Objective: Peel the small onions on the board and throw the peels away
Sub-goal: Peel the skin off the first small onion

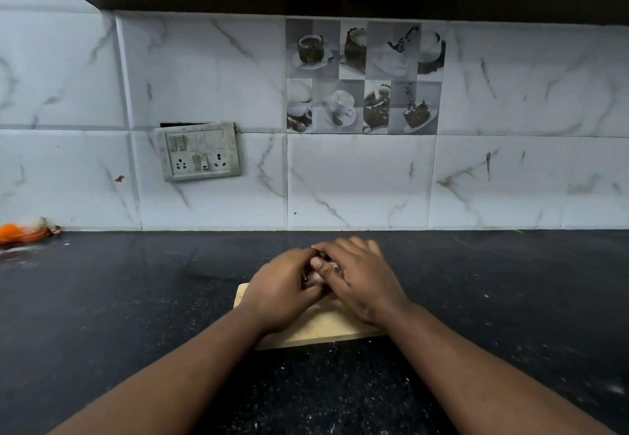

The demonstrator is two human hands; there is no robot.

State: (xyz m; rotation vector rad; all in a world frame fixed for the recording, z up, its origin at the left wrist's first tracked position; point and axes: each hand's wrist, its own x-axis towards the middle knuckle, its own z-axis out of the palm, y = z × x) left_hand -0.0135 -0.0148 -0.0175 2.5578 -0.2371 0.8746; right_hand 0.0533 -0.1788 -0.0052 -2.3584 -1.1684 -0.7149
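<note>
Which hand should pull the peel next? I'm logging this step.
Probably the right hand: its thumb and fingers lie on top of the onion, while the left hand cups it from beside, over the board.

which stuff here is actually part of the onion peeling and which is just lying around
Part of the job:
- small onion, held between both hands
- left hand
- right hand
- wooden board

Just lying about:
- orange item at the counter's far left
- switch and socket panel on the wall
- coffee picture tile
</note>
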